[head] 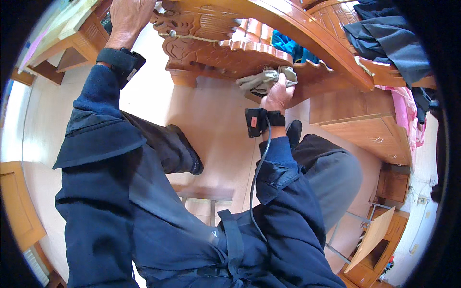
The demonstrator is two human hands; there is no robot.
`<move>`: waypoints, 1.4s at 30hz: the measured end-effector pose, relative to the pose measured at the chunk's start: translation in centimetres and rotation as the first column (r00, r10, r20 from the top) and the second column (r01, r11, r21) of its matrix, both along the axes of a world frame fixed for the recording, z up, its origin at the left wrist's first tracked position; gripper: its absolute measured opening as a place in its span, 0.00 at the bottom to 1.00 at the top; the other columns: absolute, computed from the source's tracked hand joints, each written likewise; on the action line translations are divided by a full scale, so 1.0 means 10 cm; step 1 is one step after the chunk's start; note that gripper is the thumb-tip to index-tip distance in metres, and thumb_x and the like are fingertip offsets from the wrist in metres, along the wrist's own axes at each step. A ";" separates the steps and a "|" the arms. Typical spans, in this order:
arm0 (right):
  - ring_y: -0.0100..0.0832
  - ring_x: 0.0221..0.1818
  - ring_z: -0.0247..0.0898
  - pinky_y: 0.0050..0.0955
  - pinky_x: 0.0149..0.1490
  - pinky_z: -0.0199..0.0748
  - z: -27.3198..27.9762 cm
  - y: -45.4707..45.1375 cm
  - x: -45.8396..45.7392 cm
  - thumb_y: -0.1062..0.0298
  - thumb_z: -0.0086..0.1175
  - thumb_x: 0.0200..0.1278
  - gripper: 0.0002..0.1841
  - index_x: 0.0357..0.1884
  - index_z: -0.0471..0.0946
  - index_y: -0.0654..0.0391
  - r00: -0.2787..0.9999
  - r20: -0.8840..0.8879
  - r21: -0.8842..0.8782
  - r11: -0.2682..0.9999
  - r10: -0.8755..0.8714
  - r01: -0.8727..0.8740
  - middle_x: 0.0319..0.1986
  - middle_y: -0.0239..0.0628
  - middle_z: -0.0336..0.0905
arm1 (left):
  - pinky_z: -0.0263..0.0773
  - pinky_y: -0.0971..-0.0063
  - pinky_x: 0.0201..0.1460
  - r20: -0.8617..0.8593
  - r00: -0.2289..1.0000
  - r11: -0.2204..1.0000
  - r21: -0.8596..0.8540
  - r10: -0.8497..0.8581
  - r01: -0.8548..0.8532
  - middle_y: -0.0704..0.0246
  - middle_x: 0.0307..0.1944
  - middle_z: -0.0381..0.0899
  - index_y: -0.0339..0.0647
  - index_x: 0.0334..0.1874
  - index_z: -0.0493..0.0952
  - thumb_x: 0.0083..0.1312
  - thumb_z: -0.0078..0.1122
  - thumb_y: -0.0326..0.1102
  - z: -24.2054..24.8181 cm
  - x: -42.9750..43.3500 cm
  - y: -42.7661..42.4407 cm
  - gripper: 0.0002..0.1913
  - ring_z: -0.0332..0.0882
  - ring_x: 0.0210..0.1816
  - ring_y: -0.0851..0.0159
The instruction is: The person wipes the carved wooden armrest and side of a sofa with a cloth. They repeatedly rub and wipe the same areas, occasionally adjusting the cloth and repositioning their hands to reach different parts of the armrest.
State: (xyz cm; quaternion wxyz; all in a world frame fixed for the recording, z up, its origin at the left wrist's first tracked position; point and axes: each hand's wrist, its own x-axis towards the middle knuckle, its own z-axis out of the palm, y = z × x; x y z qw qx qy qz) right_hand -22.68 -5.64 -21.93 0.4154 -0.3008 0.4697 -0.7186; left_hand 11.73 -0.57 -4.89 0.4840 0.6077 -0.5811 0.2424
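Observation:
Carved, glossy reddish-brown wooden furniture (216, 54), perhaps a bench or settee, stands before me. My right hand (279, 93) grips a crumpled greyish cloth (257, 81) against its lower carved edge. Part of the cloth hangs in folds to the left of my fingers. At the upper left, my left hand (130, 18) is beside the furniture's carved end; the picture's top edge cuts off its fingers, so its grip is hidden. A thin pale cord (194, 37) runs along the carving.
Teal fabric (288, 45) lies behind the carved panel. Dark clothes (392, 39) drape over the wood at the upper right. A wooden cabinet (363, 135) with pink fabric (403, 108) stands to the right. A wooden table (68, 43) is at the upper left.

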 end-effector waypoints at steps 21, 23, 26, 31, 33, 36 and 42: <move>0.35 0.42 0.82 0.39 0.44 0.86 -0.44 -0.02 0.50 0.65 0.55 0.68 0.14 0.54 0.78 0.53 0.912 0.398 0.257 0.941 0.102 -0.218 0.45 0.34 0.83 | 0.69 0.61 0.63 0.020 0.990 0.990 0.034 -0.140 0.140 0.48 0.53 0.80 0.26 0.53 0.78 0.76 0.47 0.44 0.06 -0.03 0.16 0.22 0.76 0.58 0.46; 0.33 0.40 0.82 0.38 0.36 0.84 -0.43 -0.10 0.19 0.65 0.61 0.63 0.13 0.49 0.79 0.53 0.923 0.383 0.222 0.973 -0.034 -0.056 0.41 0.32 0.83 | 0.70 0.61 0.62 -0.015 0.994 0.994 0.033 -0.107 0.107 0.48 0.53 0.80 0.26 0.53 0.78 0.75 0.48 0.45 0.06 -0.03 0.16 0.23 0.77 0.57 0.46; 0.33 0.38 0.81 0.35 0.36 0.82 -0.39 -0.21 -0.24 0.59 0.64 0.60 0.16 0.48 0.80 0.54 0.923 0.384 0.265 0.962 -0.040 -0.068 0.40 0.35 0.82 | 0.71 0.60 0.61 -0.075 0.994 0.996 0.040 -0.081 0.084 0.47 0.52 0.79 0.26 0.53 0.78 0.74 0.50 0.46 0.04 -0.02 0.13 0.24 0.77 0.56 0.45; 0.35 0.36 0.80 0.35 0.38 0.83 -0.62 -0.31 -0.23 0.56 0.58 0.63 0.15 0.47 0.80 0.53 0.920 0.348 0.343 0.938 -0.180 0.054 0.37 0.36 0.80 | 0.72 0.60 0.60 -0.165 0.981 0.990 0.079 -0.101 0.116 0.46 0.53 0.79 0.25 0.55 0.77 0.72 0.52 0.48 0.02 0.03 0.11 0.26 0.78 0.57 0.45; 0.35 0.37 0.79 0.36 0.39 0.83 -0.77 -0.23 -0.07 0.57 0.57 0.64 0.14 0.46 0.80 0.54 0.918 0.373 0.344 0.939 -0.137 0.001 0.38 0.35 0.80 | 0.72 0.61 0.61 -0.156 0.983 0.991 0.080 -0.095 0.109 0.47 0.54 0.80 0.25 0.55 0.77 0.73 0.52 0.49 0.03 0.04 0.10 0.27 0.78 0.58 0.46; 0.34 0.38 0.79 0.36 0.39 0.84 -0.94 -0.09 0.16 0.58 0.55 0.66 0.13 0.45 0.80 0.54 0.901 0.427 0.340 0.937 -0.078 -0.080 0.39 0.35 0.80 | 0.71 0.62 0.63 -0.175 0.981 0.990 0.103 -0.080 0.099 0.47 0.56 0.80 0.25 0.57 0.77 0.72 0.52 0.50 0.02 0.05 0.11 0.28 0.78 0.60 0.48; 0.34 0.42 0.78 0.38 0.41 0.85 -1.17 -0.14 0.75 0.59 0.51 0.68 0.12 0.44 0.80 0.55 0.774 0.625 0.285 0.893 0.103 -0.349 0.41 0.33 0.80 | 0.70 0.63 0.67 -0.295 0.943 0.968 0.144 -0.157 0.206 0.47 0.59 0.78 0.26 0.61 0.75 0.73 0.52 0.51 0.01 0.06 0.14 0.30 0.76 0.63 0.51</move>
